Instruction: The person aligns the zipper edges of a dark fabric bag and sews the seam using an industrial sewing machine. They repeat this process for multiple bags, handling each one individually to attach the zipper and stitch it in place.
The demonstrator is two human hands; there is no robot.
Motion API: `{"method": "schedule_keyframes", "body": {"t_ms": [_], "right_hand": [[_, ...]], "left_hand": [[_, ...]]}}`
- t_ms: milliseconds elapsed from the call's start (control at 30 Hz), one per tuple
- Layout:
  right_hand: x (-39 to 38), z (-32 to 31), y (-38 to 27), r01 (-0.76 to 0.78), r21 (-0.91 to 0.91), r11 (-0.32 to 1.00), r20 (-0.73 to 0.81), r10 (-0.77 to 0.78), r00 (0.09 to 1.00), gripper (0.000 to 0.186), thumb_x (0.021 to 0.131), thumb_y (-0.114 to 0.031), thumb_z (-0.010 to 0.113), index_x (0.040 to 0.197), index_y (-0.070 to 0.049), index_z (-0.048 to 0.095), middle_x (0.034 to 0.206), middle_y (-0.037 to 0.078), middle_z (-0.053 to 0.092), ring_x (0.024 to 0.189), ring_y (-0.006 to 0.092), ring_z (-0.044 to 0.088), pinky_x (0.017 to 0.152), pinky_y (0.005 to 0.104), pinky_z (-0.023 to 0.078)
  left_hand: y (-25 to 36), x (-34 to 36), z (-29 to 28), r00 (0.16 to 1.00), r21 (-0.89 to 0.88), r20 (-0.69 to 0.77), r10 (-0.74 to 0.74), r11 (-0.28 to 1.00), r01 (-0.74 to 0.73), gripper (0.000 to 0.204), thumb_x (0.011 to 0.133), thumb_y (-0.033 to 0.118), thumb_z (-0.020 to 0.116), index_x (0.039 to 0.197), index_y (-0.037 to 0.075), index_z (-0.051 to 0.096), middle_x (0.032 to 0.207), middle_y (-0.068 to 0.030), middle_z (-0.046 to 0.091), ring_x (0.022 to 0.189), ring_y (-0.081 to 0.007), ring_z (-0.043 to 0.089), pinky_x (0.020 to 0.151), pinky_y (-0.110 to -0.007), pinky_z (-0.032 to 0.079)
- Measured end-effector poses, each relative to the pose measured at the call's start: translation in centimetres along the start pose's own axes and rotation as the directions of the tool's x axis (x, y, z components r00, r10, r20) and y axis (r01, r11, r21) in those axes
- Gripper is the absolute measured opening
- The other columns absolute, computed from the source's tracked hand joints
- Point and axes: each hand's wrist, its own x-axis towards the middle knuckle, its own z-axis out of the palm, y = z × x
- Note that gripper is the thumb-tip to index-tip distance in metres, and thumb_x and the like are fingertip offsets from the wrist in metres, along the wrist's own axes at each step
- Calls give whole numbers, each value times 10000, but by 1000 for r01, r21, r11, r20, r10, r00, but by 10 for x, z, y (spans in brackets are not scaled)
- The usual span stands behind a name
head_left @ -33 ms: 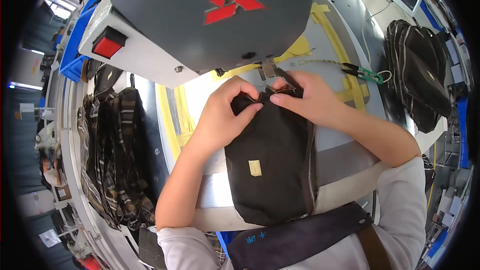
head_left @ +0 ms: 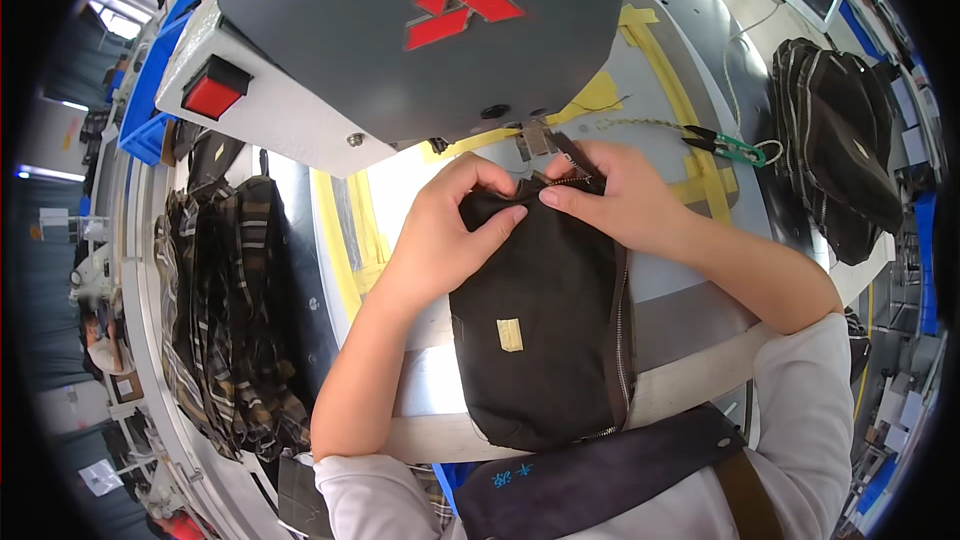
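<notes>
A black fabric pouch [head_left: 545, 300], with a zipper [head_left: 620, 330] down its right side and a small yellow label [head_left: 510, 335], spans from the sewing machine's needle area to the table's front edge. Its far edge is pinched between thumb and fingers by my left hand [head_left: 447, 225]. Just to the right, my right hand [head_left: 635, 195] grips the same edge, where zipper teeth and a dark strap end [head_left: 578, 158] show. Both hands are closed, close together, just in front of the presser foot [head_left: 535, 140]. Some fingertips are hidden behind the fabric.
The dark grey sewing machine head [head_left: 420, 50] overhangs the work, with a red switch [head_left: 215, 88] at its left. Green-handled thread snips [head_left: 735, 148] lie to the right. Black zippered pieces [head_left: 840, 150] are stacked at far right; plaid and black fabric pieces [head_left: 225, 310] hang at left.
</notes>
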Motion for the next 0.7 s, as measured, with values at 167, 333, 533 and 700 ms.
{"method": "schedule_keyframes", "body": {"t_ms": [167, 333, 533, 700], "right_hand": [[-3, 5, 8, 340, -224, 913, -40, -357, 933, 245, 812, -184, 722, 955, -8, 628, 898, 103, 651, 819, 244, 638, 749, 319, 489], [-8, 13, 2, 280, -89, 956, -138, -290, 947, 181, 834, -133, 690, 936, -11, 604, 872, 86, 638, 798, 199, 622, 754, 305, 488], [-5, 14, 5, 115, 233, 966, -138, -84, 987, 123, 862, -101, 646, 929, -17, 588, 854, 34, 614, 800, 113, 582, 743, 280, 473], [-1, 1, 5, 246, 103, 964, 90, -255, 963, 129, 859, -124, 664, 936, -21, 653, 825, 36, 629, 762, 109, 575, 716, 265, 457]], "left_hand": [[-2, 1, 0, 985, 159, -64, 162, 976, -150, 177, 764, 9, 702, 928, 47, 646, 873, -84, 612, 832, -224, 617, 772, -297, 478], [1, -3, 16, 930, 337, -193, 314, 911, -237, 180, 736, -77, 674, 880, 21, 629, 842, -84, 630, 781, -256, 619, 729, -312, 495], [-2, -3, 19, 817, 461, -114, 565, 759, -460, 253, 665, -66, 676, 870, 79, 649, 841, -67, 645, 740, -260, 637, 634, -338, 516], [-9, -3, 13, 871, 229, -167, 462, 877, -421, 270, 643, -89, 715, 862, 58, 656, 826, -72, 648, 747, -240, 641, 650, -319, 514]]}}
